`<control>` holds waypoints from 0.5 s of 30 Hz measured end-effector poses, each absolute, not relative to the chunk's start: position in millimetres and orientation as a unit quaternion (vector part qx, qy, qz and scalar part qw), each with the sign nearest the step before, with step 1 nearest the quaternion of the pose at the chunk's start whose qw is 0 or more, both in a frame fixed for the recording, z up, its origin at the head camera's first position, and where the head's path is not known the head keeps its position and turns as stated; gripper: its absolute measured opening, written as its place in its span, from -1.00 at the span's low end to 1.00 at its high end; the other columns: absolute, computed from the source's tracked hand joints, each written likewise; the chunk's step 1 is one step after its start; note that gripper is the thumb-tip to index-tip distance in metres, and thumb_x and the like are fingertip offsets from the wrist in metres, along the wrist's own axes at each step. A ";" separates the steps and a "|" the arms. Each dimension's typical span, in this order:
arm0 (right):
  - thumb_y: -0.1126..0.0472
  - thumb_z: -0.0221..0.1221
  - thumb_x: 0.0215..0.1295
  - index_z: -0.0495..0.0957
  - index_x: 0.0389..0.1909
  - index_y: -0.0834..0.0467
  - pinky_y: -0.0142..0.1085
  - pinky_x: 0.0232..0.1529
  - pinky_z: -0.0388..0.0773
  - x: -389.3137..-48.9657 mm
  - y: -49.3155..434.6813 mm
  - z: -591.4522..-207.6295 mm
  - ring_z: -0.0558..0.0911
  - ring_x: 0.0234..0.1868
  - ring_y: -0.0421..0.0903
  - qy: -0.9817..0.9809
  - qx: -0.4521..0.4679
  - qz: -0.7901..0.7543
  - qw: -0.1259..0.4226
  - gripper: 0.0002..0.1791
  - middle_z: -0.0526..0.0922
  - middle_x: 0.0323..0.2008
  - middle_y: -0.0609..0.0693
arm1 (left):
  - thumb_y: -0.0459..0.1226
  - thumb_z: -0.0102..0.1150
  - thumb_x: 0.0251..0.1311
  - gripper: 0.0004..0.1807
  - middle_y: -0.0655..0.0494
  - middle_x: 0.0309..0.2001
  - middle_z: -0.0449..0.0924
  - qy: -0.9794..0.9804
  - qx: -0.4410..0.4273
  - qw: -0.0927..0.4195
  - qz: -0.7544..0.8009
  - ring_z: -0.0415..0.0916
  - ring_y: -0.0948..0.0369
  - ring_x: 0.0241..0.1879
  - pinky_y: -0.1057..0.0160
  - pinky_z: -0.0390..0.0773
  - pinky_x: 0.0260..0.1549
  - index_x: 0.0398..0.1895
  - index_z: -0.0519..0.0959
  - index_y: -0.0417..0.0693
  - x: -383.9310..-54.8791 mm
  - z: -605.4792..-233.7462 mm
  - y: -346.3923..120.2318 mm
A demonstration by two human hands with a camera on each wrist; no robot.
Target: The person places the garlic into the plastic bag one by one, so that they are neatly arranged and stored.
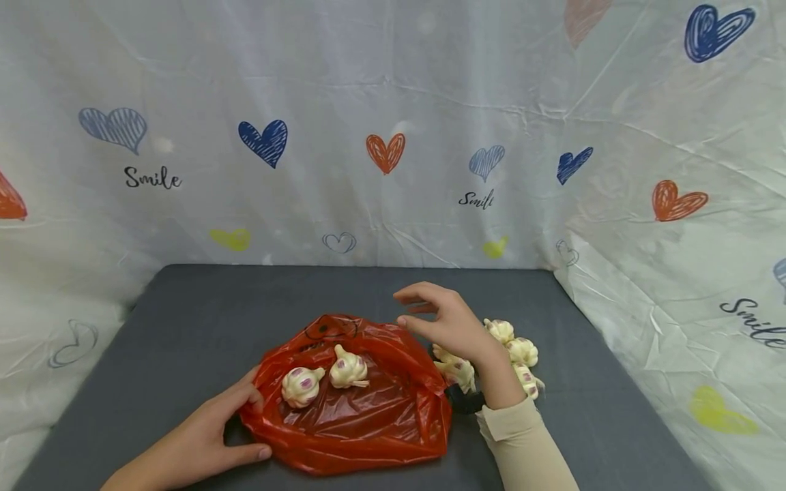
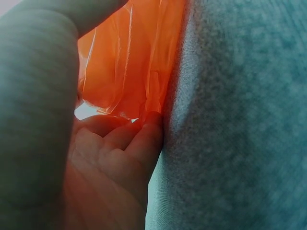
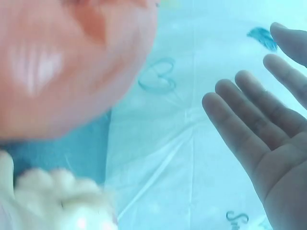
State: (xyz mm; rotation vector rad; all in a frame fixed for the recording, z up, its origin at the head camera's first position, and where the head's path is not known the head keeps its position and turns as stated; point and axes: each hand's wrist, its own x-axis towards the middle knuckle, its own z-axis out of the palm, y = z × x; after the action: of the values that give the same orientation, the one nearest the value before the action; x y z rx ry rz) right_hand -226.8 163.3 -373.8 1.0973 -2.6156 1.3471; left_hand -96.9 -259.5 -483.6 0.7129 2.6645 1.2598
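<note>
A red plastic bag (image 1: 368, 416) lies spread on the dark table with its mouth open. Inside it, toward the left, are two garlic bulbs (image 1: 301, 387) (image 1: 348, 368). My left hand (image 1: 211, 429) holds the bag's left side, thumb in front and fingers at the rim; in the left wrist view the fingers (image 2: 127, 139) meet the orange-looking plastic (image 2: 129, 62). Raised above the bag's right edge, my right hand (image 1: 451, 324) has nothing in it. In the right wrist view its fingers (image 3: 254, 110) are extended and spread.
Several more garlic bulbs (image 1: 522, 352) are grouped right of the bag, partly behind my right wrist. One bulb (image 1: 456, 372) lies close against the bag's right side. A black strap or device (image 1: 464, 400) is at the right wrist. A heart-printed white curtain (image 1: 387, 88) surrounds the table (image 1: 209, 300).
</note>
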 end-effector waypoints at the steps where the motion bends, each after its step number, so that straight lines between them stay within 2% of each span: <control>1: 0.10 0.42 0.53 0.66 0.33 -0.04 0.06 0.25 0.65 -227.6 166.9 -373.2 0.70 0.27 -0.06 -0.836 0.342 0.429 0.002 -0.58 0.67 0.28 -0.13 | 0.18 0.57 0.24 -0.59 -0.28 0.66 0.19 0.878 0.235 0.054 0.414 0.16 -0.34 0.59 0.28 0.52 0.27 -0.08 0.50 0.44 -97.2 -484.2 -259.2; 15: 0.06 0.42 0.53 0.61 0.40 -0.05 0.04 0.23 0.67 -233.1 206.6 -376.5 0.69 0.29 0.10 -0.854 0.282 0.437 0.008 -0.51 0.64 0.36 -0.01 | 0.16 0.56 0.26 -0.58 -0.38 0.65 0.16 0.878 0.232 0.067 0.413 0.16 -0.43 0.57 0.34 0.54 0.20 -0.05 0.50 0.39 -100.8 -487.5 -262.2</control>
State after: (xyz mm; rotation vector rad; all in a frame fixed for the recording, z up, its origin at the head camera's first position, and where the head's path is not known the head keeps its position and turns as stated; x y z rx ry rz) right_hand -233.1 206.6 -376.5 0.8802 -2.6716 1.3647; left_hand -100.8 -262.2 -487.5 0.6982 2.6463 1.2443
